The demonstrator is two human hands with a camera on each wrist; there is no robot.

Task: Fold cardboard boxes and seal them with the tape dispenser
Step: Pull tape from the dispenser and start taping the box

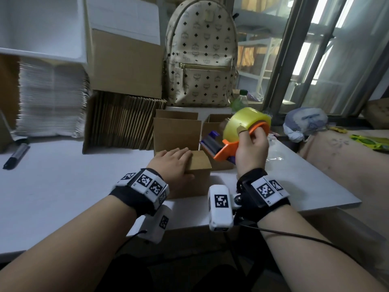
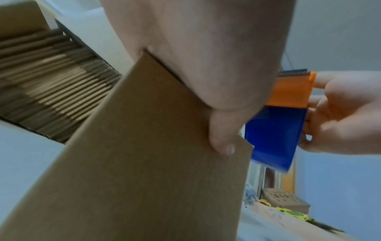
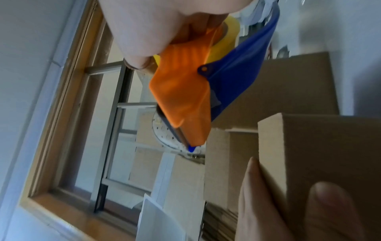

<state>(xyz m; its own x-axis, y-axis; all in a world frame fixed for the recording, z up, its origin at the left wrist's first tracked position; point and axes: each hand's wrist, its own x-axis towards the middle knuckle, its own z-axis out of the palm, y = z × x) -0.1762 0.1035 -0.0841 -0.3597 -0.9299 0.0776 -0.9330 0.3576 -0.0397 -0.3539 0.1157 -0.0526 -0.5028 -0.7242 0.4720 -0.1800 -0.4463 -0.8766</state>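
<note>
**Tape dispenser raised just right of the held box**

Small cardboard box (image 1: 195, 171) at centre of the head view, standing on the white table (image 1: 63, 186), top flaps down. Left hand (image 1: 175, 163) laid flat over the top, fingers straight and pointing toward upper right, thumb pressed against the near side wall. No curl around anything; a pinning press rather than a grasp.

Right hand (image 1: 251, 148) just right of centre, lifted clear of the table, fingers curled tight round the orange handle of the tape dispenser (image 1: 237, 133). Yellow tape roll (image 1: 245, 122) uppermost, blue guard and cutting edge aimed down and left, toward the box. In the right wrist view, dispenser mouth hanging above and left of the box's upper edge, apart from it, not touching.

Key relation: box lying down and left of the dispenser, close by, with the right edge of the top nearest the blade. Seam itself hidden under the left hand, so direction of its long axis not readable. Probably a pass across the top from the right side, which would need the left fingers cleared from the tape's path or shifted to the walls. Risk, as a judgement: flaps springing up once the press eases.

Behind, in mid-frame: two open boxes (image 1: 176, 133), a row of flat cardboard (image 1: 122, 123) at left centre, a patterned backpack (image 1: 202, 53) at upper centre. Black marker (image 1: 16, 155) at far left.
</note>
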